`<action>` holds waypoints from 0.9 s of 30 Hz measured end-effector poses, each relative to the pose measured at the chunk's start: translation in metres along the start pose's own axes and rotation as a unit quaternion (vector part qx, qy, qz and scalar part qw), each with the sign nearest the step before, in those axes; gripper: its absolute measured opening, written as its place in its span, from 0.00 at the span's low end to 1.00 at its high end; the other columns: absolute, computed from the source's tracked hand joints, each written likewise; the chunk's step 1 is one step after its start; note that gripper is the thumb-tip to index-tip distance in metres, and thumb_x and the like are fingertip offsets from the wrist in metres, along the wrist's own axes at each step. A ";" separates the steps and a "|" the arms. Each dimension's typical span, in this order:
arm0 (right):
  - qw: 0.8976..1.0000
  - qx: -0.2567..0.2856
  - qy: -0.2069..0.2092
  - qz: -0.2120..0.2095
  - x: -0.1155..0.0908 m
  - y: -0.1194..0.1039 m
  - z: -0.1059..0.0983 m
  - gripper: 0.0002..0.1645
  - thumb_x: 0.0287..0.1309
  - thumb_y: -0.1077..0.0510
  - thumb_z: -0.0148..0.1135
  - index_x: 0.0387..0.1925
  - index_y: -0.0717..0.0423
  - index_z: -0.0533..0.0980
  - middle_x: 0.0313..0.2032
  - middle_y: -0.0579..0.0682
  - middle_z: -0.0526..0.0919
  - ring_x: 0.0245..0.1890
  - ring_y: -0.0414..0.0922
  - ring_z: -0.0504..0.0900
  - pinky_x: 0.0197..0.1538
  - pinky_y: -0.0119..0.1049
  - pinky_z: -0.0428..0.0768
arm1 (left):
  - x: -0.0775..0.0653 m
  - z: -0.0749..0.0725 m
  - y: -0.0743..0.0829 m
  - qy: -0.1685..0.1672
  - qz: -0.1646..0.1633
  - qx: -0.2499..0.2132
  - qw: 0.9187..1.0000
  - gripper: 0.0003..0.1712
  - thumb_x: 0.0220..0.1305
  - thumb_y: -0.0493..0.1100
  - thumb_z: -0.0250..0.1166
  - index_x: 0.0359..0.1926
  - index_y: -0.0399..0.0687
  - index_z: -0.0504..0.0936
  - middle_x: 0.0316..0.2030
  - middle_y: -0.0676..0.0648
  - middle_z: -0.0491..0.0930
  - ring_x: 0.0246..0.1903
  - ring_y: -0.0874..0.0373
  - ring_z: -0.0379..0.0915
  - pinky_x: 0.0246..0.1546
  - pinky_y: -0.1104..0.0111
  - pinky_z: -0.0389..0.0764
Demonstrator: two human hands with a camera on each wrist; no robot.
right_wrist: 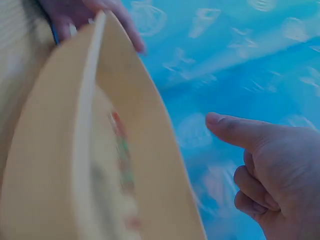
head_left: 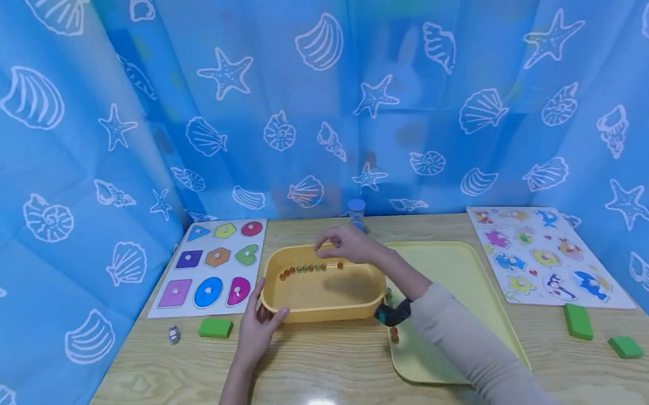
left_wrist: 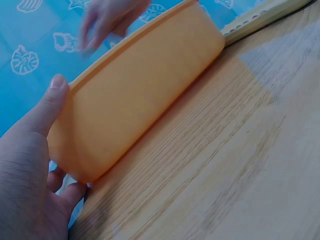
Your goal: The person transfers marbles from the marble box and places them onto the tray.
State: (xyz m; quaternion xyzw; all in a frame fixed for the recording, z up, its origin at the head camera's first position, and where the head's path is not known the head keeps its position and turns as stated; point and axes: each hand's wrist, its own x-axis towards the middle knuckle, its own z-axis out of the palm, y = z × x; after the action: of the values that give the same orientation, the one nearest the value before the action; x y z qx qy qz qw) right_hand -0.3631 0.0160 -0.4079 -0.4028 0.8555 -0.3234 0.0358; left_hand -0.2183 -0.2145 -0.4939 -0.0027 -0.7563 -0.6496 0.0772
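Observation:
In the head view a yellow-orange plastic tub (head_left: 328,313) stands on the wooden table. My left hand (head_left: 256,330) grips its left end, thumb over the near rim and fingers around the side. Inside, small round red and green beads (head_left: 310,268) form a row along the far side, and one red bead (head_left: 340,265) lies apart to their right. My right hand (head_left: 351,245) hovers above the tub's far rim. In the right wrist view its thumb (right_wrist: 235,129) points out straight and the other visible fingers are bent, with nothing seen between them.
A pale yellow tray (head_left: 456,319) right of the tub, under the right forearm, holds several beads (head_left: 394,335) at its left edge. Puzzle boards (head_left: 205,271) lie left and right. Green blocks (head_left: 216,328), a small grey figure (head_left: 174,334) and a blue-lidded container (head_left: 356,209) stand about.

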 end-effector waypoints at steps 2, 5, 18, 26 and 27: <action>0.999 -0.006 0.043 0.018 -0.029 0.017 -0.016 0.17 0.53 0.48 0.60 0.41 0.52 0.79 0.11 0.43 0.57 0.11 0.39 0.54 0.16 0.29 0.55 | 0.002 0.000 -0.007 0.003 0.003 0.001 1.000 0.45 0.54 0.44 0.65 0.68 0.60 0.49 0.69 0.49 0.44 0.65 0.47 0.49 0.56 0.68 0.66; 0.993 -0.017 0.100 0.055 -0.074 0.046 -0.033 0.15 0.52 0.48 0.61 0.39 0.50 0.80 0.10 0.42 0.56 0.11 0.38 0.54 0.15 0.30 0.55 | 0.003 -0.001 -0.011 0.007 0.008 0.004 1.000 0.44 0.55 0.46 0.64 0.68 0.61 0.49 0.69 0.49 0.44 0.65 0.47 0.49 0.56 0.68 0.67; 0.978 -0.069 0.104 0.166 -0.163 0.125 -0.030 0.13 0.52 0.52 0.62 0.40 0.51 0.80 0.10 0.40 0.55 0.11 0.36 0.51 0.15 0.29 0.56 | 0.002 -0.003 -0.010 0.008 0.015 0.008 1.000 0.45 0.55 0.47 0.64 0.68 0.58 0.48 0.69 0.52 0.44 0.65 0.47 0.48 0.56 0.70 0.65; 0.986 -0.038 0.130 0.098 -0.102 0.068 -0.035 0.17 0.52 0.50 0.62 0.43 0.53 0.79 0.10 0.42 0.55 0.11 0.38 0.53 0.13 0.29 0.55 | 0.002 0.002 -0.008 0.009 0.001 0.024 1.000 0.44 0.55 0.47 0.64 0.68 0.60 0.48 0.69 0.51 0.44 0.66 0.47 0.47 0.57 0.67 0.65; 0.988 -0.033 0.124 0.080 -0.090 0.057 -0.033 0.17 0.52 0.49 0.61 0.42 0.52 0.79 0.10 0.42 0.55 0.11 0.38 0.53 0.13 0.29 0.54 | 0.003 0.003 -0.007 0.011 -0.002 0.028 1.000 0.45 0.55 0.47 0.64 0.68 0.60 0.48 0.69 0.52 0.44 0.66 0.47 0.47 0.57 0.67 0.65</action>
State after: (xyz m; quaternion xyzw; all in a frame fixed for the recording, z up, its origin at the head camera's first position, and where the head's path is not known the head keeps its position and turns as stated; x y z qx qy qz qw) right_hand -0.3516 0.1239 -0.4330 -0.2908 0.8930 -0.3385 -0.0587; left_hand -0.2220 -0.2127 -0.5013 0.0084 -0.7734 -0.6282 0.0845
